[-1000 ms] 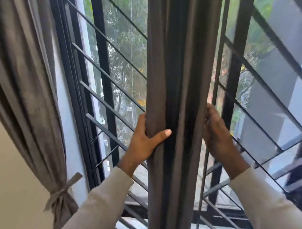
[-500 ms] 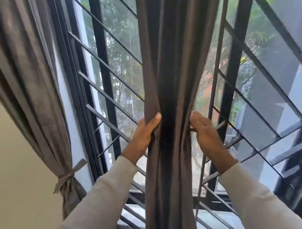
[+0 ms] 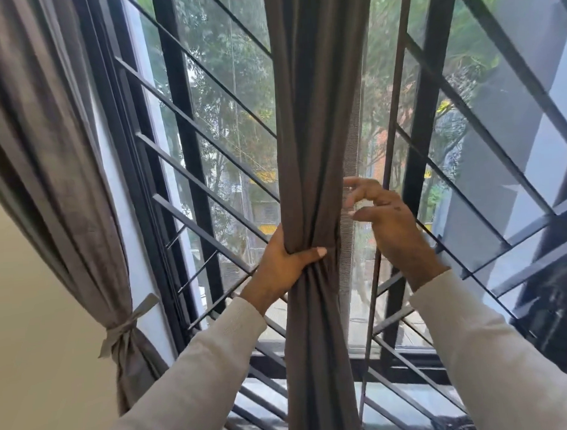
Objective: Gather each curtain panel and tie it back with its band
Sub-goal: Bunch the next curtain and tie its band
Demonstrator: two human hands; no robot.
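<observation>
While the left hand [image 3: 285, 269] grips the dark brown-grey fabric curtain panel [image 3: 315, 149] at the middle of the window, its fingers wrap behind the bunched cloth and its thumb lies across the front, squeezing the folds into a narrow waist. Above and below that grip the panel hangs as a tight vertical column of pleats, running out of view at the top and bottom. The right hand [image 3: 388, 224] is just to the right of the panel and slightly higher, its fingers loosely curled with the tips near the panel's sheer right edge; whether they touch or pinch that edge cannot be told. Both arms wear light beige long sleeves [image 3: 198, 378].

At the far left, a second grey fabric curtain panel [image 3: 49, 165] sweeps down along the cream wall [image 3: 28, 320] and is already cinched low down by a matching grey fabric tie-back band [image 3: 125, 326], knotted with its loose ends sticking out to the upper right and lower left. Below the knot the cloth flares out again.

Behind both panels stands a black metal window frame with a grille of slanted bars [image 3: 210, 172]. Green trees [image 3: 232, 72] show through the glass.
</observation>
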